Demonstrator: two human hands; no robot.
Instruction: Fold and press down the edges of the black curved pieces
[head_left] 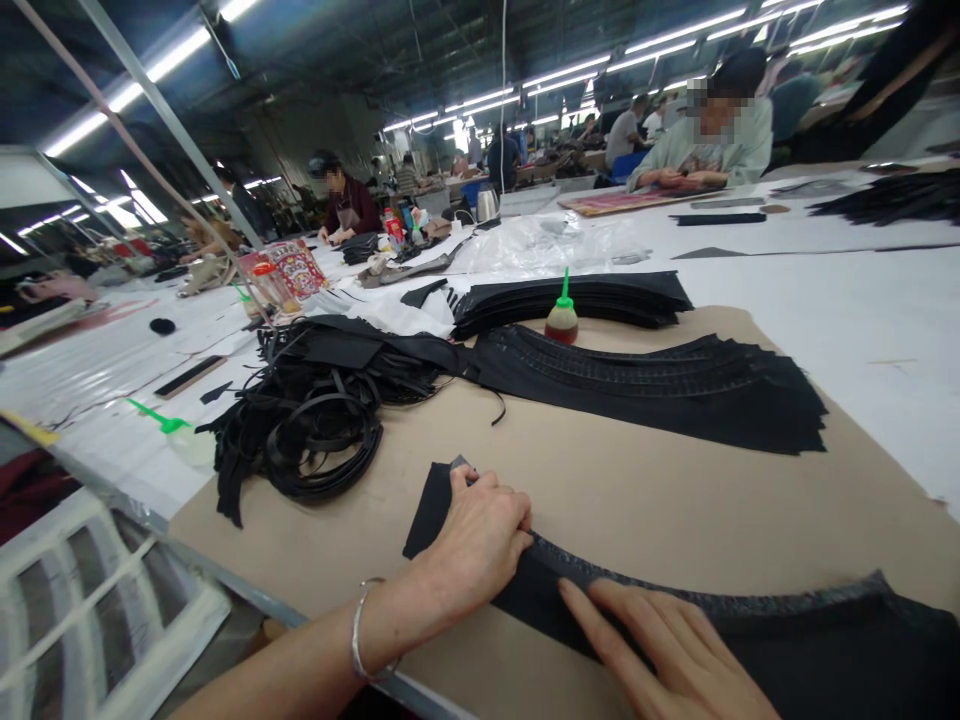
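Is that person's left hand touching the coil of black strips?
Apart. The head view shows a bare stretch of tan sheet between the left hand and the coil of black strips.

Glaring ceiling tubes (686, 31), dim roof (315, 55), wide-angle distortion

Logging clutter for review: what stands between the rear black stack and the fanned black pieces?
A green-nozzled bottle stands between the rear black stack and the fanned black pieces, in the head view.
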